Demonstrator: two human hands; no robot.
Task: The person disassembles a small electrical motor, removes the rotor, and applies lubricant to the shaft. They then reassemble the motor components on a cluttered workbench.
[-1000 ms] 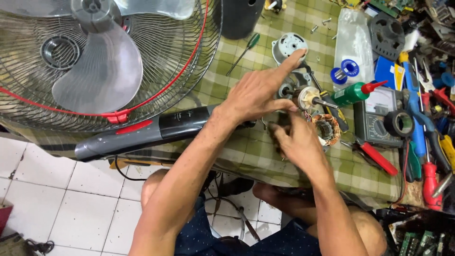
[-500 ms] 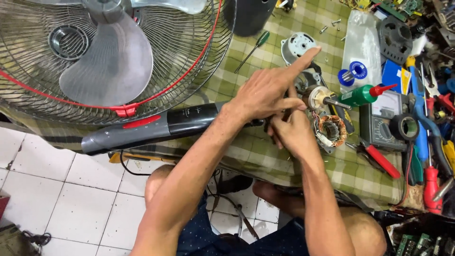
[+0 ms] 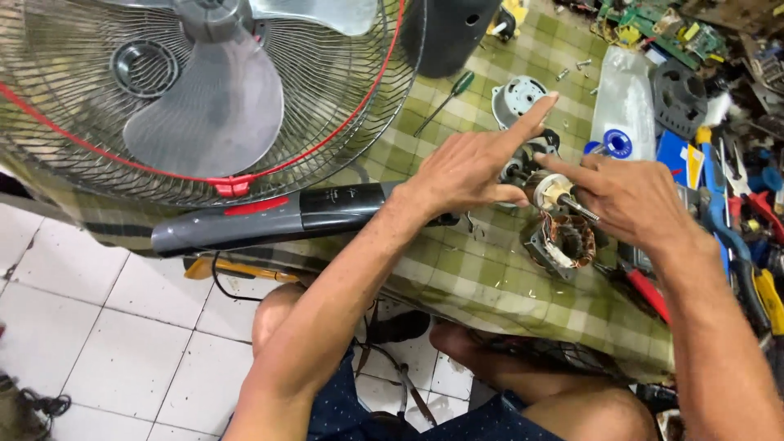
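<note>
Rotor (image 3: 545, 189) of a small motor is pinched between both hands, just above the copper-wound stator (image 3: 565, 242). Left hand (image 3: 465, 170) grips one end, index finger extended; right hand (image 3: 629, 196) grips the shaft end.

Free room: bare checked tablecloth (image 3: 457, 273) in front of both hands, down to the near table edge; a smaller open patch left of the green-handled screwdriver (image 3: 445, 102).

Obstacles:
- Fan cage (image 3: 196, 90) and its grey-black stand column (image 3: 269, 216) block the whole left side.
- Black housing (image 3: 445, 33) stands at the far edge.
- Stator with copper windings (image 3: 563, 242) lies just beneath the right hand (image 3: 625, 196).
- Red-handled pliers (image 3: 645, 290) and crowded tools (image 3: 747, 237) close off the right.
</note>
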